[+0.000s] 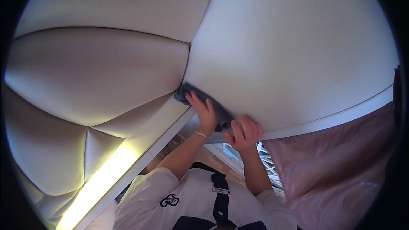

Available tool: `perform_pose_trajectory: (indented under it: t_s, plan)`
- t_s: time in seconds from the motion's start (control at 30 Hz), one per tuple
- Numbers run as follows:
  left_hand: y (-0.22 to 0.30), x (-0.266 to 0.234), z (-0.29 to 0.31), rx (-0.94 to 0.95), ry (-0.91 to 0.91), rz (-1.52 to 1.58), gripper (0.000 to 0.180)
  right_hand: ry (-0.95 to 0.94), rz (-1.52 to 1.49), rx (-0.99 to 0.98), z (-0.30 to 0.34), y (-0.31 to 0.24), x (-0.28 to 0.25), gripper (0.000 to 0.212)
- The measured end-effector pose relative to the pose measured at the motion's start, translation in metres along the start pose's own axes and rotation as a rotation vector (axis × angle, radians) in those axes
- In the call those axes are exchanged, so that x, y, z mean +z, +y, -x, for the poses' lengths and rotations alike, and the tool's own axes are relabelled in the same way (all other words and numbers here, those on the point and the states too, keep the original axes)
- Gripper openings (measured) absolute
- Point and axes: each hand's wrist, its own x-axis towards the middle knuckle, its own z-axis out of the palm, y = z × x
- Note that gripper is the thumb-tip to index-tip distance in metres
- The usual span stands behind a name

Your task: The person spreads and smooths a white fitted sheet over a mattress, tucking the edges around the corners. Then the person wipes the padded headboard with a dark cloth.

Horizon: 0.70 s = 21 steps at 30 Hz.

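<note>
My left hand [206, 116], with a thin light bracelet at the wrist, presses a dark grey cloth [221, 111] against the lower left part of a large, smooth pale panel [298, 55]. The cloth is bunched and stretches from the panel's corner down toward my right hand [246, 133]. That right hand is slightly blurred, its fingers apart and reaching up to the panel's lower edge. Its thumb side lies close to the cloth's lower end; whether they touch I cannot tell.
Padded beige panels [93, 68] with deep seams meet the pale panel on the left. A glowing light strip [100, 183] runs beside a white ledge [159, 142] there. Pinkish, shiny fabric [332, 162] spreads at the right. White lattice [266, 162] shows below my right hand.
</note>
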Motion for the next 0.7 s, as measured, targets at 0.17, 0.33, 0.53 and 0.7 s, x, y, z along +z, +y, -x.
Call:
perform_pose_trajectory:
  t_s: [0.17,0.33,0.53,0.7]
  plan:
    - [0.010,0.004,-0.009,0.129,-0.016,-0.103,0.072,-0.020,-0.065,0.046,0.001,-0.002,-0.008,0.034]
    - [0.116,-0.001,-0.068,0.365,-0.054,-0.121,0.077,-0.037,-0.287,0.118,0.000,0.003,-0.020,0.032]
    - [0.128,0.008,-0.036,0.680,-0.121,-0.264,0.079,0.227,-0.190,0.197,0.017,0.019,-0.052,0.032]
    - [0.024,-0.006,0.079,0.473,-0.447,-0.311,0.077,0.222,-0.065,0.156,0.039,0.032,-0.049,0.039]
